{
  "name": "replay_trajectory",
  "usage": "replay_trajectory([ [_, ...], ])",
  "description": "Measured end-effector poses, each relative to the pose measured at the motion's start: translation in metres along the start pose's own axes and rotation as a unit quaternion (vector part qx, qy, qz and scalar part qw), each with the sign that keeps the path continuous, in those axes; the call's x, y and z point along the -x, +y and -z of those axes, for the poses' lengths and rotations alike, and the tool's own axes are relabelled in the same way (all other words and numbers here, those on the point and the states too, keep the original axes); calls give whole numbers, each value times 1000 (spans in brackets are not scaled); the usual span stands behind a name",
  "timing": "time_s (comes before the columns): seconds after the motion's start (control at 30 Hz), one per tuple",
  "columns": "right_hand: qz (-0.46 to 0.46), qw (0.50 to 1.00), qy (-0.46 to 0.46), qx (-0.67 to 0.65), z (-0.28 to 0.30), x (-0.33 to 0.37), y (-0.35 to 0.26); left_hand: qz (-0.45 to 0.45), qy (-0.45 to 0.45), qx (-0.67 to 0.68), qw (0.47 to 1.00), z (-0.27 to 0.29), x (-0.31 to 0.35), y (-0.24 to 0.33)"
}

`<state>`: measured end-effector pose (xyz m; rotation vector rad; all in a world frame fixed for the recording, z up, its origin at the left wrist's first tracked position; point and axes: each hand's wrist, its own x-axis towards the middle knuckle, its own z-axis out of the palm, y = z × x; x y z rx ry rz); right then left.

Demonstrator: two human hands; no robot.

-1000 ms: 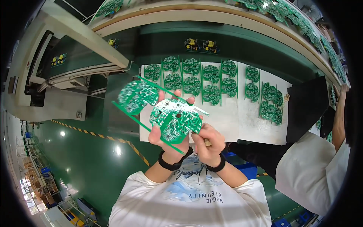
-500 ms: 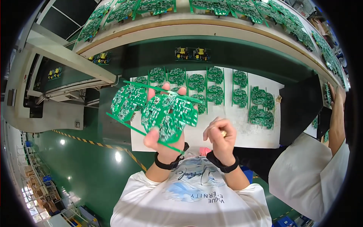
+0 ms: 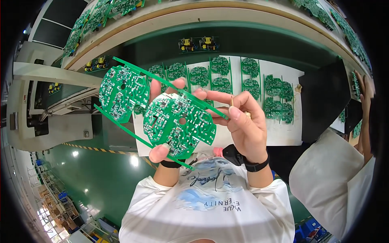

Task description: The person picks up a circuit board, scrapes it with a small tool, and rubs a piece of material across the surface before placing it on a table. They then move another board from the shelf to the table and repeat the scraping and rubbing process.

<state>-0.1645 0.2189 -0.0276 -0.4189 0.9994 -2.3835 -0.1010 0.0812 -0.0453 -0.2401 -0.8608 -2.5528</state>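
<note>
A green circuit board panel [image 3: 178, 121], made of two rounded boards between narrow side rails, is held up tilted in front of me. My left hand [image 3: 159, 153] grips it from behind, thumb over the near rail and fingertips showing past the far rail. Small silvery solder joints and parts cover the side facing me. My right hand [image 3: 247, 121] is at the panel's right end, index finger stretched to the far rail beside my left fingertips. Its thumb pinches a thin tan stick [image 3: 232, 101], and something small and yellowish [image 3: 248, 115] shows among its fingers.
Several similar green panels [image 3: 221, 67] lie on a white sheet [image 3: 279, 135] behind the held one. Beyond are boards with yellow components [image 3: 198, 43] on a dark green belt. A raised shelf [image 3: 194, 18] carries more panels. At right, another person's arm [image 3: 366, 105] reaches in.
The panel has swung closer and turned more toward me. My right hand has risen from the sheet's near side to the panel's right end, its index finger extending to the rail.
</note>
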Motion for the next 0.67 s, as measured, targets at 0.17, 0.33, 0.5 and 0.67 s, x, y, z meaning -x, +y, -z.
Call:
replay_trajectory([
  [0.17, 17, 998, -16, 58, 6, 0, 0, -40, -23, -29, 999, -1, 1, -9],
  [0.33, -4, 999, 12, 49, 13, -1, 1, -65, 34, -136, 988, -7, -8, -14],
  [0.5, 5, 991, 133, 12, 29, 10, 31, 58, -35, -41, 997, 20, -12, -23],
  [0.67, 91, 939, 313, 109, 80, -13, 44, 267, 196, -86, 939, 70, -14, -73],
])
